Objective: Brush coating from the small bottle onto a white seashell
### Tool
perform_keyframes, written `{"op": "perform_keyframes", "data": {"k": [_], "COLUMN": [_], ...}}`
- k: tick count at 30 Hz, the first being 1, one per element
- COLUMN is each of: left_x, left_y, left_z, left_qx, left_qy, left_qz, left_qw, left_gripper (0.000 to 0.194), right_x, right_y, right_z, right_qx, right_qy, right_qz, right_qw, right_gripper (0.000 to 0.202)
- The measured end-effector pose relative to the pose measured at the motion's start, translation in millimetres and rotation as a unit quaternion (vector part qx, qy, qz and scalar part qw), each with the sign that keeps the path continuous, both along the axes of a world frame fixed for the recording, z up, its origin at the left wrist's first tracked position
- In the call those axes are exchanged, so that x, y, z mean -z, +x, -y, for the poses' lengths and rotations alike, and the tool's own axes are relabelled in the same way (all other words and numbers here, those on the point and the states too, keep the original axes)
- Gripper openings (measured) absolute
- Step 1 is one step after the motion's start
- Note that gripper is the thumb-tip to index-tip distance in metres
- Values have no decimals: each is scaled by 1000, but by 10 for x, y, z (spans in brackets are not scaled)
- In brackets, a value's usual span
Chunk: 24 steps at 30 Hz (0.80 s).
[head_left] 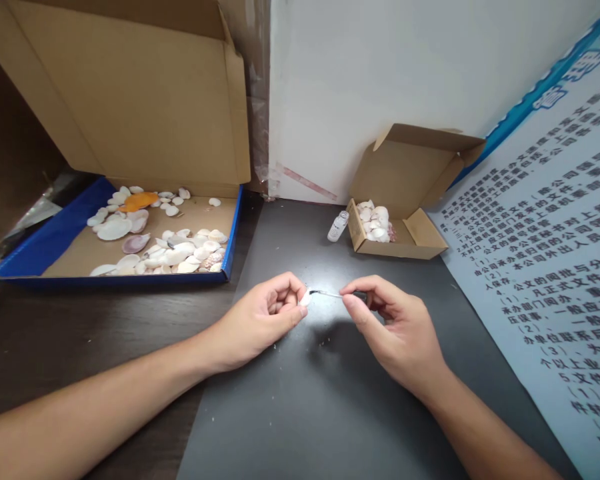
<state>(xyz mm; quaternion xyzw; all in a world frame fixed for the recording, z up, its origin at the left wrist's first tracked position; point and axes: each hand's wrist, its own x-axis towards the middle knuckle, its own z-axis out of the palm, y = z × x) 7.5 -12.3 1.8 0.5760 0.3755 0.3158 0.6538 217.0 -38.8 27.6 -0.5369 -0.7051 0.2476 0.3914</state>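
Observation:
Between the thumb and fingertips of my left hand point(275, 310) is a small white shell point(305, 297), partly covered by the fingers. My right hand point(393, 320) pinches a thin, brush-like tool point(330, 295) with a pale shaft and a dark, slightly bent tip. That tip meets the shell's edge or lies just beside it; I cannot tell whether they touch. Both hands are held over the dark grey mat point(280, 413), and a shadow falls below the right one.
At left, an open blue-edged cardboard box point(200, 213) holds many shells and an orange piece point(139, 201). A smaller open box point(415, 248) with white shells point(377, 223) stands back right, beside a small clear bottle point(338, 227). A printed sheet point(545, 267) borders the right side.

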Motion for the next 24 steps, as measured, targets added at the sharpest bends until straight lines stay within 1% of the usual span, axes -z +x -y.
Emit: {"op": "perform_keyframes", "data": {"k": [2, 6, 9, 10, 13, 14, 17, 21, 24], "left_x": [-7, -10, -6, -5, -7, -9, -16, -19, -14], "left_y": [-2, -6, -12, -14, -13, -10, -1, -1, -11], "left_z": [0, 0, 0, -1, -5, -7, -14, -15, -11], "left_qx": [2, 2, 6, 7, 7, 5, 0, 0, 7], "left_qy": [1, 3, 3, 2, -9, -15, -31, -57, -61], "left_qz": [-4, -5, -9, -10, -4, -1, 12, 18, 12], "left_qw": [1000, 1000, 1000, 1000, 1000, 1000, 999, 998, 998], "left_gripper": [22, 23, 24, 24, 25, 25, 25, 25, 25], "right_x": [-9, -19, -16, -14, -10, -9, -4, 8, 13], "right_y": [0, -2, -7, -8, -9, -9, -9, -8, -3], "right_z": [-2, -3, -5, -5, -8, -8, -6, 1, -3], "right_qx": [14, -21, 6, 5, -31, -30, 2, -37, -4], "right_qy": [14, 19, 38, 41, 43, 45, 54, 58, 65], "right_qz": [-3, 3, 9, 7, 7, 11, 14, 17, 20], "right_qw": [1000, 1000, 999, 999, 999, 998, 998, 997, 998], "right_gripper": [15, 11, 11, 11, 8, 7, 8, 4, 6]}}
